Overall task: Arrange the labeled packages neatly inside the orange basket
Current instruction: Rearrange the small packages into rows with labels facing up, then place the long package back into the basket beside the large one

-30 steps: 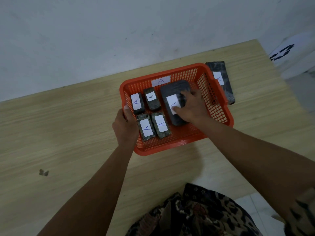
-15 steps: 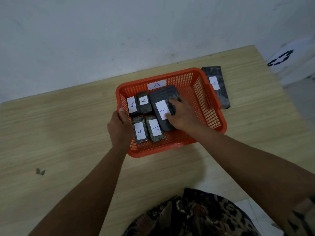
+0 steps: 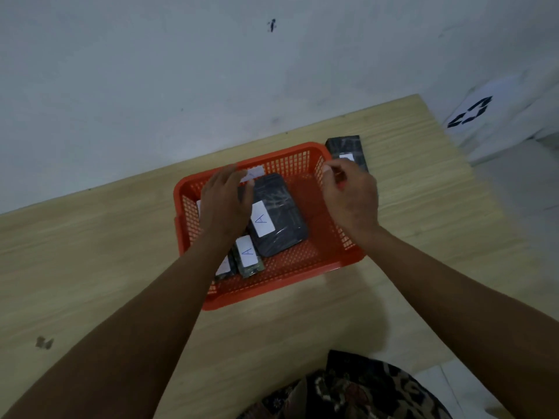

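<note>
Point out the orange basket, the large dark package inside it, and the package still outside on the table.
orange basket (image 3: 281,285): head view, near wall.
large dark package (image 3: 284,204): head view, wrapped top.
outside package (image 3: 344,144): head view, far end.

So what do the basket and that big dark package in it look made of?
The orange basket looks like moulded plastic: a uniform colour, a grid of small holes in its walls, a smooth rolled rim. The big dark package seems wrapped in glossy film, which shows creases and glints; its white label looks like matte paper.
</note>
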The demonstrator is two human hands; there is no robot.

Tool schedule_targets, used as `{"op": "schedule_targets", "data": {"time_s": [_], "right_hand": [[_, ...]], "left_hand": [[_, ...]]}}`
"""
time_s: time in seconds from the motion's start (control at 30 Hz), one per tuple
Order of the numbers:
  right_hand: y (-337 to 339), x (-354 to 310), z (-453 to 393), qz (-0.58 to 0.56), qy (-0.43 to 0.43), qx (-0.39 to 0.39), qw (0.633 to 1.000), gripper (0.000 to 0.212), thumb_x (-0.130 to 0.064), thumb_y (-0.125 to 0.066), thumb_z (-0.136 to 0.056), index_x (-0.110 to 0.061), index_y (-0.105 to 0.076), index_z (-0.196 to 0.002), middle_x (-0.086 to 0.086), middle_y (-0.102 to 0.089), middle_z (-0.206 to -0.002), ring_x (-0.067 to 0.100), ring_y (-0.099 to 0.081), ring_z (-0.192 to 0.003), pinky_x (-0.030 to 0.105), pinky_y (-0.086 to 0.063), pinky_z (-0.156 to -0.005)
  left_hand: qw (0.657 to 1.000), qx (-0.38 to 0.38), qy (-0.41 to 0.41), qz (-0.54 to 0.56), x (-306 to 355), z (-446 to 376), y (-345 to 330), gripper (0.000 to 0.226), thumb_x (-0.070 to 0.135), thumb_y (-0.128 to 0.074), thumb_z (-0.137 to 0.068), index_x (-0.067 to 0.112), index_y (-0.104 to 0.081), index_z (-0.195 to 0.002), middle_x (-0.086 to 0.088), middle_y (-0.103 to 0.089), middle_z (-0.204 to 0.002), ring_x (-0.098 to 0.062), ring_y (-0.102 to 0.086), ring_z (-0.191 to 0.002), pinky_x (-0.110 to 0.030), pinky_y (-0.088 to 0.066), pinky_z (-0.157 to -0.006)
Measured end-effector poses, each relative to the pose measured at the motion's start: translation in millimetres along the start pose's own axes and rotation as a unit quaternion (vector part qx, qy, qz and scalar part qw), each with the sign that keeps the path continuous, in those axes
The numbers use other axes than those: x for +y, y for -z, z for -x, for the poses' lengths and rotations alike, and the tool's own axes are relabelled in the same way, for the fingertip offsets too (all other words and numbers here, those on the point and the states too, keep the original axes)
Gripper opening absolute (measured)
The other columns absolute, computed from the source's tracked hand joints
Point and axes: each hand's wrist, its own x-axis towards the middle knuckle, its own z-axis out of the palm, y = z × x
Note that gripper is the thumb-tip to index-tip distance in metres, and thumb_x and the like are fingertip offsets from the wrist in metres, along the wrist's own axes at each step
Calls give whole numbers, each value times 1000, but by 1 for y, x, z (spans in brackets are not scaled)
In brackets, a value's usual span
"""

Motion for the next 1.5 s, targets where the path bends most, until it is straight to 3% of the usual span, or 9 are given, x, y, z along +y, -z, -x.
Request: {"op": "schedule_targets", "data": {"time_s": [0.1,0.3,0.43,0.6,0.77,1.07,1.2,1.33,1.5], "right_hand": [[7,29,-25,2,-103,29,994,23,-35,-57,-90,-22,-69,-105,-3,-69,-100,15,-64,-92,36,-53,-80],[3,79,-62,63,-272,-114,954,59,-47,-64,-89,-6,-55,-130,17,-54,-130,32,-52,-122,39,-42,-99],[-14,97,-67,58,-308,-150,938,70,-66,-65,-60,-11,-62,-104,13,-62,-107,32,-64,-98,45,-55,-84],[-22,100,-61,16,-314,-138,939,77,-51,-81,-62,-13,-49,-121,11,-60,-115,31,-60,-105,47,-52,-88],[-14,90,-57,-17,-285,-107,952,65,-30,-86,-68,-22,-40,-114,5,-64,-106,23,-64,-91,28,-43,-70],[39,17,-49,-25,-82,85,993,69,-33,-79,-75,-29,-47,-136,-3,-59,-117,10,-57,-102,36,-55,-85],[43,-10,-33,24,-39,26,999,70,-33,-78,-77,-29,-46,-139,-3,-59,-117,6,-53,-99,24,-48,-83],[29,-18,-2,150,-24,-100,983,69,-34,-76,-80,-30,-44,-140,3,-59,-110,22,-59,-94,30,-47,-74],[-2,-10,28,266,-27,-162,950,65,-31,-65,-89,-22,-36,-146,9,-56,-123,27,-58,-104,37,-48,-78]], "left_hand": [[999,-41,-30,3,20,-32,-20,39,33,-53,-96,8,-62,-124,-14,-60,-130,-30,-54,-121,-46,-45,-100],[994,-108,-21,-23,40,-81,-37,49,41,-44,-100,9,-52,-136,-16,-52,-139,-33,-47,-129,-47,-37,-108],[986,-163,-30,-28,33,-93,-48,47,47,-36,-100,15,-57,-128,-13,-64,-125,-34,-59,-112,-47,-46,-95],[989,-139,-40,-43,27,-94,-55,41,46,-36,-101,16,-61,-112,-10,-70,-100,-33,-65,-87,-37,-49,-74],[991,-130,-26,-37,29,-94,-55,44,49,-39,-99,15,-63,-110,-10,-71,-98,-32,-66,-87,-36,-48,-73],[989,-148,-25,3,23,-102,-52,50,57,-41,-95,13,-66,-93,-6,-68,-79,-27,-62,-70,-37,-51,-67],[987,-152,-48,12,17,-103,-50,53,58,-39,-94,14,-67,-89,-5,-69,-76,-25,-62,-67,-39,-54,-67],[983,-164,-67,43,12,-105,-50,44,47,-43,-97,12,-70,-95,-8,-71,-81,-26,-63,-70,-36,-52,-68],[983,-147,-85,70,7,-101,-51,39,42,-44,-99,11,-69,-99,-9,-71,-87,-28,-64,-76,-32,-46,-68]]}}
